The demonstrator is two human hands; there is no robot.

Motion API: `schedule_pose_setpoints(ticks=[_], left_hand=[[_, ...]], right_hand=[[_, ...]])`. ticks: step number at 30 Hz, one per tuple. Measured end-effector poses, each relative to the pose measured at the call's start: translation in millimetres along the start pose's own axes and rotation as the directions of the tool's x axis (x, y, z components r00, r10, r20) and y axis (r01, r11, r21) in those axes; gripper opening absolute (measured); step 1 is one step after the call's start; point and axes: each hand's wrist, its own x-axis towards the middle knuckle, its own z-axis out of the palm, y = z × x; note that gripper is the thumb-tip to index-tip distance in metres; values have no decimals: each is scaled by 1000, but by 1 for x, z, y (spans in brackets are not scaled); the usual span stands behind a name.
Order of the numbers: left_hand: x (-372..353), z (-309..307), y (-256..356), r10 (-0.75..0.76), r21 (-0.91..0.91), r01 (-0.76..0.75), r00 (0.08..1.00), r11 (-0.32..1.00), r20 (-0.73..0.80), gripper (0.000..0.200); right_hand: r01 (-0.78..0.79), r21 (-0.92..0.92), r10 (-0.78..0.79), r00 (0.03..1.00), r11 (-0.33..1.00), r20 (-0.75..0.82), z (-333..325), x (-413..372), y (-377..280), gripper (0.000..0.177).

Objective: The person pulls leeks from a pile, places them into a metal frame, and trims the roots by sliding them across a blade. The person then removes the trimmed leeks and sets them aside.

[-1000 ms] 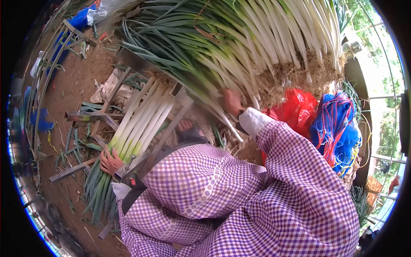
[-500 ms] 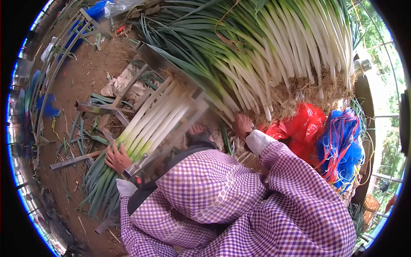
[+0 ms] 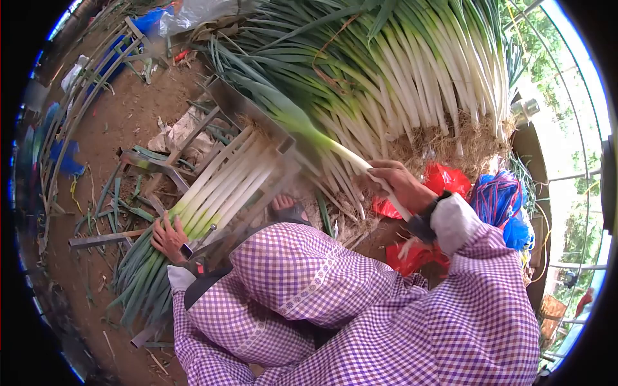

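My right hand (image 3: 402,185) is closed around the white shank of a single long green onion (image 3: 351,156), whose green leaves stretch up and left past a metal plate (image 3: 248,109). On the left, a row of green onions (image 3: 222,186) lies slanted in a metal frame (image 3: 168,172), root ends toward the plate. My left hand (image 3: 168,238) rests with spread fingers on the green part of that row. Behind my right hand lies a big pile of green onions (image 3: 425,71), with roots toward me.
Red plastic bags (image 3: 444,180) and a bundle of blue and red string (image 3: 499,202) sit to the right of my right hand. Dirt ground (image 3: 122,122) with leaf scraps spreads on the left. My sandalled foot (image 3: 283,206) is below the frame.
My right hand has risen from the roots of the pile and moved right, and now has one green onion in it. My left hand stays on the row in the frame.
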Motion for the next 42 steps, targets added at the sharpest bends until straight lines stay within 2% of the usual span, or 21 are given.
schedule_pose_setpoints(ticks=[1, 3, 8, 9, 10, 12, 13, 18, 23, 25, 29, 30, 32, 33, 36, 37, 38, 39, 41, 42], left_hand=[[0, 2, -1, 11, 13, -11, 1000, 1000, -19, 42], [-1, 7, -4, 31, 40, -29, 998, 999, -56, 42], [-2, 5, -2, 21, -29, -22, 999, 999, -46, 43], [-3, 3, -3, 22, -40, -24, 999, 999, -47, 44], [-2, -5, -1, 6, -84, -5, 1000, 996, 17, 45], [-1, -11, 3, 5, -91, -5, 1000, 996, -3, 46], [-1, -13, 2, 0, -88, 0, 1000, 996, -10, 46], [-4, -21, 4, -32, -224, 35, 999, 974, 18, 49], [-4, -31, 4, -39, -270, 48, 999, 962, 38, 50], [-3, -30, 4, -31, -279, 38, 999, 960, 30, 50], [-2, -32, 5, -51, -275, 61, 998, 959, 44, 50], [-2, -29, 5, -50, -271, 57, 998, 961, 33, 51], [0, -30, 5, -49, -261, 60, 998, 963, 46, 52], [-1, -31, 6, -50, -258, 63, 997, 964, 57, 52], [-1, -31, 6, -59, -231, 67, 997, 971, 43, 50], [-2, -29, 6, -61, -221, 71, 997, 973, 50, 49], [-3, -28, 6, -71, -183, 90, 992, 979, 105, 51], [-4, -22, 4, -73, -198, 86, 995, 977, 69, 51], [-9, -7, 5, -73, -238, 72, 997, 969, 5, 52], [-7, -15, 8, -96, -271, 107, 994, 957, 56, 53]], right_hand=[[-53, 107, 54, 999, 993, -4, 12, -23, -22, 26], [-39, 124, 46, 998, 992, -52, 25, -59, -48, 30], [33, 172, -15, 994, 985, -107, 54, -120, -97, 40], [68, 162, -52, 993, 984, -102, 59, -123, -103, 41], [99, 155, -85, 992, 983, -96, 65, -125, -109, 41], [158, 148, -149, 986, 976, -69, 84, -123, -125, 44], [205, 69, -202, 978, 976, -56, 97, -119, -134, 44], [350, -111, -337, 934, 930, 121, 159, -66, -168, 49], [605, -94, -497, 724, 791, 479, 224, 25, -171, 49], [642, -193, -481, 711, 742, 513, 275, 37, -176, 48], [792, -226, -459, 533, 568, 711, 355, 80, -148, 42], [913, -124, -579, 346, 388, 738, 371, 110, -120, 43], [972, -88, -605, 205, 218, 770, 395, 149, -83, 41], [975, -167, -561, 222, 148, 798, 401, 162, -66, 41], [967, -254, -506, 222, 5, 833, 404, 200, -28, 38], [951, -307, -471, 261, -23, 843, 402, 213, -18, 35], [937, -333, -433, 258, -108, 864, 395, 225, -10, 34], [914, -356, -395, 259, -195, 882, 390, 234, -7, 33], [896, -372, -400, 257, -242, 880, 378, 259, 7, 34], [884, -382, -401, 257, -270, 879, 371, 270, 13, 35]])
